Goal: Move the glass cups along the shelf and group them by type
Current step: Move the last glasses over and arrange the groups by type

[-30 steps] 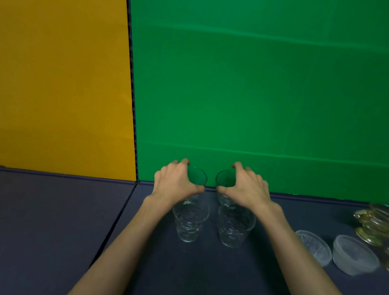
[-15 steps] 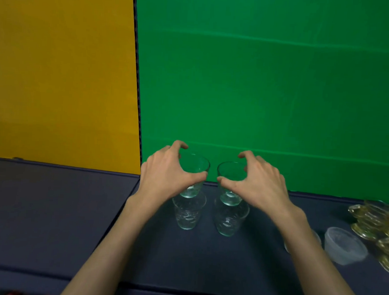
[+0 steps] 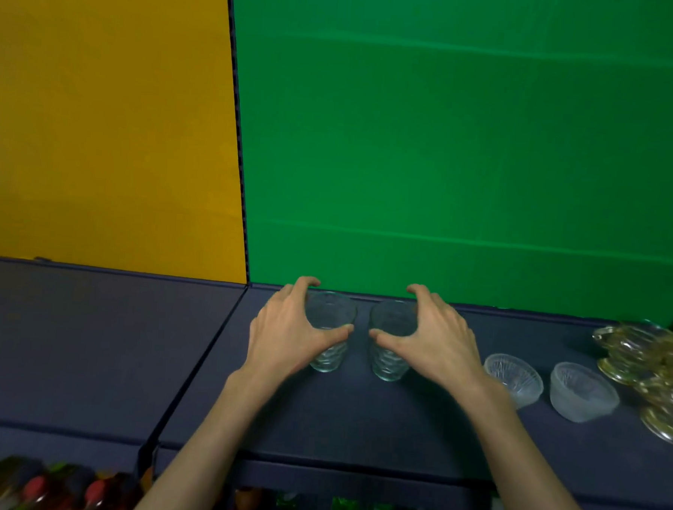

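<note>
Two clear patterned glass cups stand side by side on the dark blue shelf (image 3: 88, 339) near the green back wall. My left hand (image 3: 288, 334) wraps around the rim of the left glass cup (image 3: 329, 324), thumb in front and fingers behind. In the same way, my right hand (image 3: 435, 340) wraps around the right glass cup (image 3: 391, 328). Each held cup seems to sit nested inside a second matching cup, whose ribbed base shows below the hand. The two stacks stand slightly apart.
Right of my right hand lie a clear ribbed glass bowl (image 3: 515, 377) and a frosted bowl (image 3: 581, 392). Several amber glass dishes (image 3: 649, 364) crowd the far right. Below the shelf's front edge, bottles with red caps (image 3: 38, 488) stand on a lower level.
Both hands have lowered their cups from above the two front cups down onto them, so only two stacks show. The view has tilted down, revealing the lower shelf.
</note>
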Available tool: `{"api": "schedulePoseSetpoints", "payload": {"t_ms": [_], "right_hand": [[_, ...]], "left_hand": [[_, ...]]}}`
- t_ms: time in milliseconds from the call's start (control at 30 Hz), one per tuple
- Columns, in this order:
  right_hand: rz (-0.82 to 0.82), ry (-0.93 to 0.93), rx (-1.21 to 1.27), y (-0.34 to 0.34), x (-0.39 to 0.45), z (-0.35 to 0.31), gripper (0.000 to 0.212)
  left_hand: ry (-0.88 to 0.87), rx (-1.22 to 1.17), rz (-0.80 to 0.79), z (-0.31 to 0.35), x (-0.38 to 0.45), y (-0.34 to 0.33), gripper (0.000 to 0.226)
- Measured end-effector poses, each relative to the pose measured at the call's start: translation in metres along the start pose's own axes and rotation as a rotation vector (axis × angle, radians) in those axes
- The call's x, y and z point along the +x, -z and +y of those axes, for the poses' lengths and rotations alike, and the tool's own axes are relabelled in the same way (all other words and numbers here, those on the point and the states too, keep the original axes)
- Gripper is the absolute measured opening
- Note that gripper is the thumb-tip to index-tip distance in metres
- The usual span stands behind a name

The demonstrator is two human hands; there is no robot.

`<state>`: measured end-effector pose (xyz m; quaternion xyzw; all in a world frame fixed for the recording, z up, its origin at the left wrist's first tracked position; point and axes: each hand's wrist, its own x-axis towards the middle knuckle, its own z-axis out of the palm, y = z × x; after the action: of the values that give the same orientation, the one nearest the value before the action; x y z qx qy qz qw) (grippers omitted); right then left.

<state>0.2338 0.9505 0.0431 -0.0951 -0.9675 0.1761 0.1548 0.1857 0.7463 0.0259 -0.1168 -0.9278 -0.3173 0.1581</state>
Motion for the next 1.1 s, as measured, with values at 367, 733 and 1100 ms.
{"api": "schedulePoseSetpoints", "payload": {"t_ms": [367,733,1100], "right_hand": [[-0.001,-0.159,0.572,-0.039,-0.026,0.019,0.073],[-0.013,-0.109,0.581,-0.046,-0.057,0.014,0.070],[-0.037,-0.128,0.603,-0.042,-0.066,0.007,0.063]], "left_hand": [[0.150,-0.434,-0.067,-0.020,-0.017,-0.023,0.090],[0.130,-0.477,-0.009,-0.027,-0.057,-0.021,0.078],[0.139,-0.454,-0.025,-0.033,-0.062,-0.017,0.078]]}}
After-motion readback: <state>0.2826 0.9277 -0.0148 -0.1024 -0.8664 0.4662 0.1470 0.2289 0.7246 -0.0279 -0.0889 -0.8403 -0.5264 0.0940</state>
